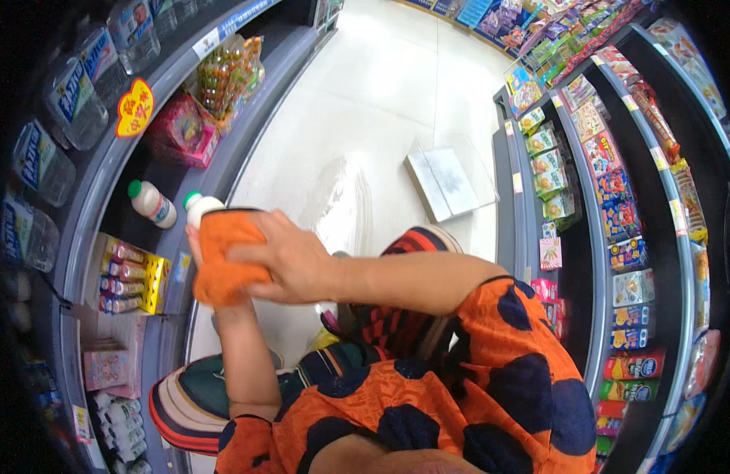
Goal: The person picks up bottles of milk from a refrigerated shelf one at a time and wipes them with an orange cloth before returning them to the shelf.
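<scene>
My right hand presses an orange cloth with a dark edge, its fingers spread over it. A white plastic bottle with a green cap sticks out past the cloth's far edge; the cloth covers its lower part. My left hand is mostly hidden beneath the cloth. One of its fingers shows along the cloth's left side, close against the bottle, and the hand appears to grip it. A second white bottle with a green cap is on the lower shelf just left of my hands.
Left, the shelf carries bagged sweets, a pink package and a yellow display box. Large clear bottles stand above. A flat box lies on the aisle floor. Packaged snacks fill the right-hand shelves.
</scene>
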A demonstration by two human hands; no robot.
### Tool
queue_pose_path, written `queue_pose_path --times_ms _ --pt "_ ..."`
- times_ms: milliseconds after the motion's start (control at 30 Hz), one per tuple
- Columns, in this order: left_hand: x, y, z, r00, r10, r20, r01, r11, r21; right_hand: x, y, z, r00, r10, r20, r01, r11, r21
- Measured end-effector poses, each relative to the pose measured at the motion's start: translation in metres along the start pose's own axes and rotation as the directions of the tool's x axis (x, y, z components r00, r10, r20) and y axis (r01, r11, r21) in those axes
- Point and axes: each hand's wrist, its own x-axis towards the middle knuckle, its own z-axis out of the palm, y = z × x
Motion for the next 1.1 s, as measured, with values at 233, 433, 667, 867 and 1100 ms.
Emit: queue_pose_path --times_ms 233,433,667,867,1100 --pt "0.008 -0.049 0.042 0.956 -0.022 -0.293 0.024 1.000 0.005 0.034 0.046 -0.011 0.967 0.253 -0.013 -0.248 0.954 0.170" --pt "0.020 -0.018 -0.023 0.974 0.088 0.209 -0.046 0.979 -0.201 0.015 0.015 -0.002 0.989 0.011 0.150 -0.018 0.999 0.045" --pt "0.021 -0.062 0.022 0.917 -0.256 -0.306 0.214 0.963 -0.165 0.042 0.071 0.004 0.991 0.099 -0.091 -0.107 0.991 -0.083" --pt "0.017 -0.022 0.026 0.982 -0.027 -0.185 -0.001 0.988 -0.152 0.026 0.035 0.003 0.992 0.126 0.011 -0.127 0.990 0.064" --pt "0.018 -0.033 0.029 0.949 -0.087 -0.303 0.087 0.996 -0.012 0.017 0.060 -0.003 0.993 0.054 -0.108 -0.051 0.998 0.037"
